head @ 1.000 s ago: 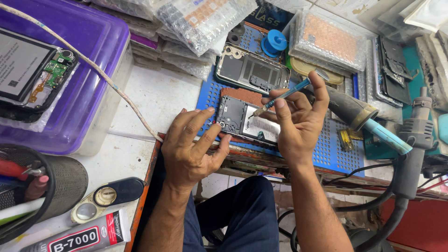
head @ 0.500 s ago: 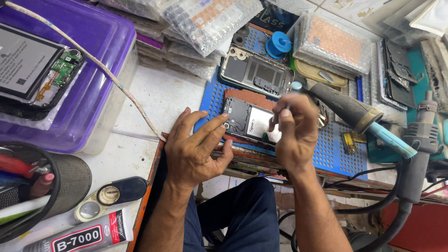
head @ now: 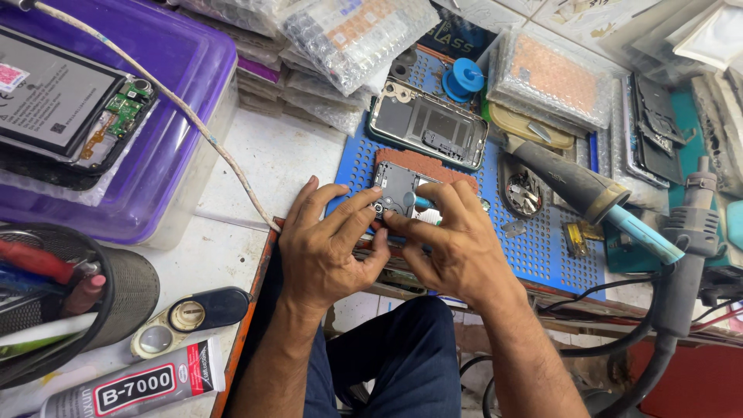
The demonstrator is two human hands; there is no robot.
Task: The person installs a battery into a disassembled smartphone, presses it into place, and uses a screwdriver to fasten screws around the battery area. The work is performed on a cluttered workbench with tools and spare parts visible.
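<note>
An opened phone (head: pixel 401 186) with its dark inner frame showing lies on a blue perforated work mat (head: pixel 534 248). My left hand (head: pixel 325 248) rests on the mat's near edge, fingers pressing the phone's lower left corner. My right hand (head: pixel 457 244) grips a thin tool with a blue handle (head: pixel 422 200), its tip down at the phone's lower part. Both hands meet over the phone and hide its bottom edge.
A second phone frame (head: pixel 429 128) lies further back on the mat. A hot-air gun (head: pixel 580 193) and a black stand (head: pixel 685 255) are at right. A purple box (head: pixel 155 155) with an open phone (head: pixel 62 108) sits at left, with a glue tube (head: pixel 131 387) and pen cup (head: pixel 70 302) near.
My right hand has come down from a raised position and moved left onto the phone with the blue tool. My left hand's fingers have closed in on the phone's corner.
</note>
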